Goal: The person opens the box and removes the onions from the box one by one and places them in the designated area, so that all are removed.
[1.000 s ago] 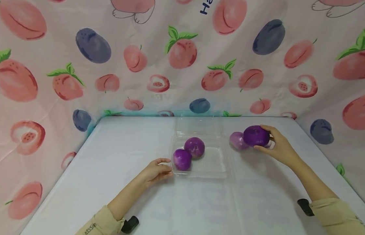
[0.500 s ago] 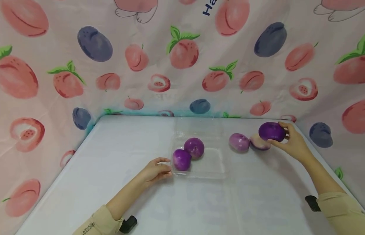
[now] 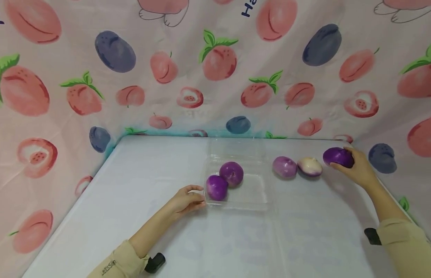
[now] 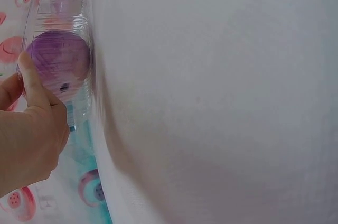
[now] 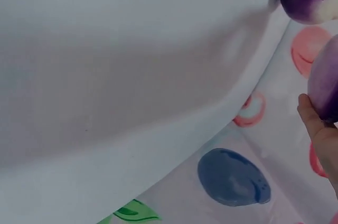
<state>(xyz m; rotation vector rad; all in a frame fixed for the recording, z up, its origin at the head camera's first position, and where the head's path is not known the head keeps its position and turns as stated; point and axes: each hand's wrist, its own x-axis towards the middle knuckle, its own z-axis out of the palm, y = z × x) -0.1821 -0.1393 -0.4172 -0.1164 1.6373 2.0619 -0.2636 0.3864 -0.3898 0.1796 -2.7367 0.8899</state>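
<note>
In the head view my left hand [image 3: 185, 202] pinches the left rim of a clear plastic box [image 3: 251, 189]. The left wrist view shows the thumb and forefinger of that hand [image 4: 34, 129] at the box's ribbed wall [image 4: 79, 102]. Two purple onions touch inside the box, one in front [image 3: 217, 188], the other behind it [image 3: 231, 173]. At the far right my right hand [image 3: 358, 166] grips a dark purple onion [image 3: 338, 157] between thumb and fingers. Left of it lie a pale onion with a purple edge [image 3: 310, 166] and a light purple onion [image 3: 284, 167].
The box's clear lid [image 3: 236, 146] lies open at the back. White covering lies over the table [image 3: 159, 166], and a fruit-printed cloth [image 3: 187, 50] hangs behind it. The table's right edge [image 3: 392, 195] runs close to my right hand.
My right hand has moved right with the dark purple onion, away from the two onions on the table, uncovering the pale one. The left hand stays at the box.
</note>
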